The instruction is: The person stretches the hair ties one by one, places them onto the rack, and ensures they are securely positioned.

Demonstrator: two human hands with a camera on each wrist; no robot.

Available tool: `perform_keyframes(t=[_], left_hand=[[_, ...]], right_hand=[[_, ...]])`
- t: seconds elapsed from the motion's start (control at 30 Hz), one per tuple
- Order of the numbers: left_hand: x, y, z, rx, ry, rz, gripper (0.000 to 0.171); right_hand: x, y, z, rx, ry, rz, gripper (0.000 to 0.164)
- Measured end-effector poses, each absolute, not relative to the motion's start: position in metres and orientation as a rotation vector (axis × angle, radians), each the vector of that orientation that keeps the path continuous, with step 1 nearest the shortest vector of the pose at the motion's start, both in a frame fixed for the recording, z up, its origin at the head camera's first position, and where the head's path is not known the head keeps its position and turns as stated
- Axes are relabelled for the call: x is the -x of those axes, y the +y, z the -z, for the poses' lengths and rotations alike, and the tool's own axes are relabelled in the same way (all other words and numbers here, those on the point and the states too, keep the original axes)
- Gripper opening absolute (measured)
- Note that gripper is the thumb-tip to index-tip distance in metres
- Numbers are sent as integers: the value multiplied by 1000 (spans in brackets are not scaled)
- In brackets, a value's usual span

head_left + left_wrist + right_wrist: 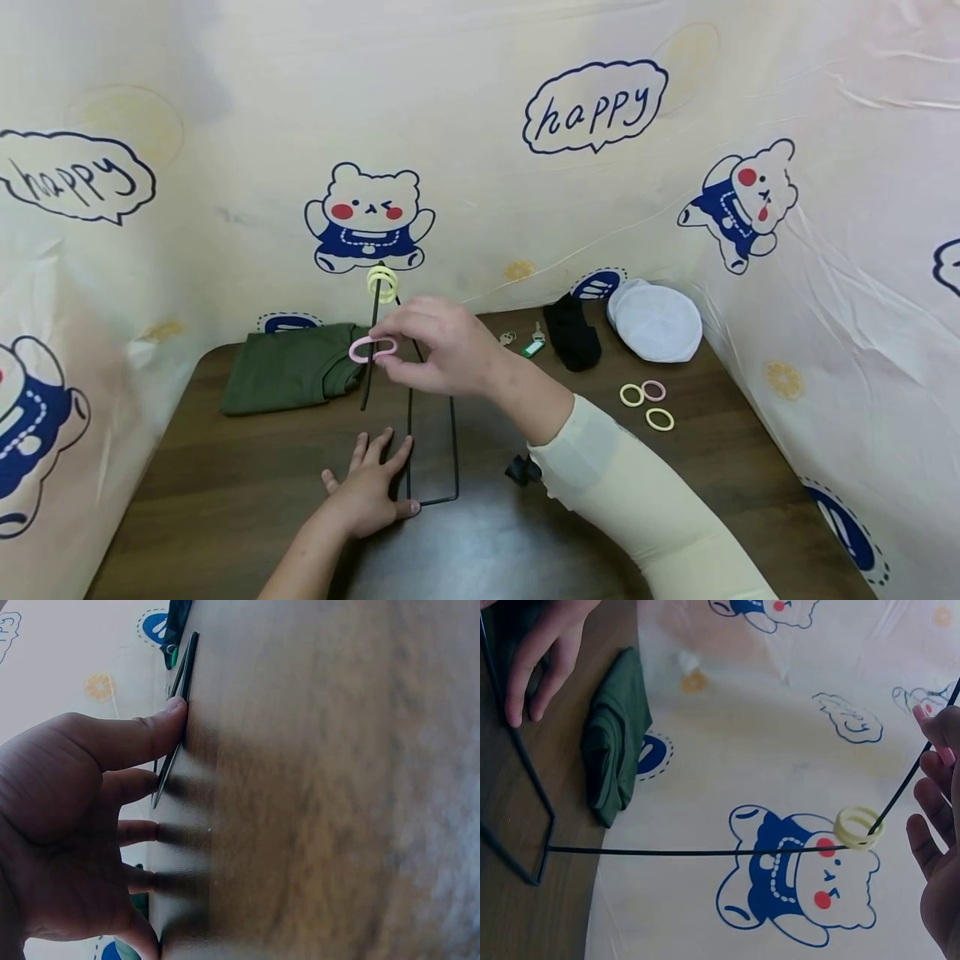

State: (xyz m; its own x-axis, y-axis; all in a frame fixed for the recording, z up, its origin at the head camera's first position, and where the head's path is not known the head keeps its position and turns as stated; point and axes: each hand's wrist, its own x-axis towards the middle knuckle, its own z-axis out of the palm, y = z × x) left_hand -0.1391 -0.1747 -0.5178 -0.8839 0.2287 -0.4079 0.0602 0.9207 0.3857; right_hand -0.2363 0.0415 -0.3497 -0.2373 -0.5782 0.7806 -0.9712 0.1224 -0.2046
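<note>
Right hand [450,346] pinches a pink ring [360,341], best eased along the black wire stand [455,450], spread left hand [367,496] bracing its base, bench's back edge [489,322] beyond.

Brown table [225,475] with stand [409,417], rings [642,392], green cloth [288,372]

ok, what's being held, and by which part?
Pink ring, pinched at one side of its rim by the right hand. Left hand grips nothing.
</note>
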Motion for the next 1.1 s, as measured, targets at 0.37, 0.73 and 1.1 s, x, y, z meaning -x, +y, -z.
perform_keyframes(t=[0.37,0.73,1.1], left_hand=[[137,-174,516,-206,2629,-521,101],[135,-175,519,-199,2636,-524,101],[137,-175,520,-198,2620,-529,98]], right_hand=[[256,38,353,-1401,-1937,-1004,21],[272,33,360,-1261,-2016,-1044,24],[280,29,368,-1086,-2088,-1091,18]])
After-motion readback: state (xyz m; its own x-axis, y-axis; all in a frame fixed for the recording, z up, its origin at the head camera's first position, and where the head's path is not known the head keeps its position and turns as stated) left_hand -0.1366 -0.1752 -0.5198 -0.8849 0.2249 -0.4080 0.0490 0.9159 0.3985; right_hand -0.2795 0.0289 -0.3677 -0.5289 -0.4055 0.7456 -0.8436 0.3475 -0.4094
